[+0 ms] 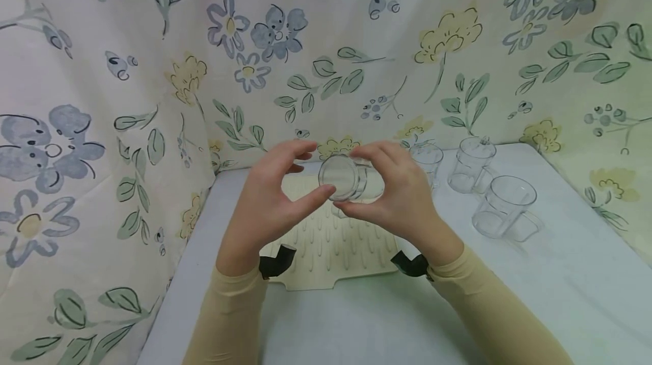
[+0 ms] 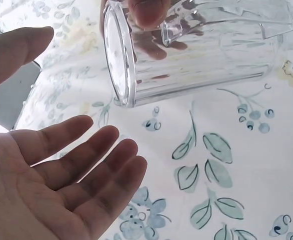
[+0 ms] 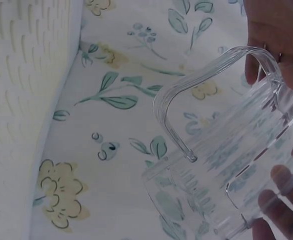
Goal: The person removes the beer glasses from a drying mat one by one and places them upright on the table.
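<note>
My right hand (image 1: 404, 189) grips a clear glass mug (image 1: 338, 177) above the ridged cream mat. Tipped on its side, the mug turns one round end toward me. In the right wrist view its looped handle (image 3: 164, 102) stands out along the upper side. My left hand (image 1: 267, 201) is at the near round end, thumb overlapping it in the head view. From the left wrist, the left fingers (image 2: 101, 160) look loosely extended, palm facing up, with a gap between them and the mug (image 2: 201, 65).
Behind and right of my right hand stand three more clear mugs, one (image 1: 428, 155) partly hidden, another (image 1: 471, 164) at the back, and the nearest (image 1: 504, 206) in front. Below my hands lies the cream ridged mat (image 1: 326, 266) on a white table (image 1: 316, 325). Floral cloth (image 1: 326, 25) hangs behind.
</note>
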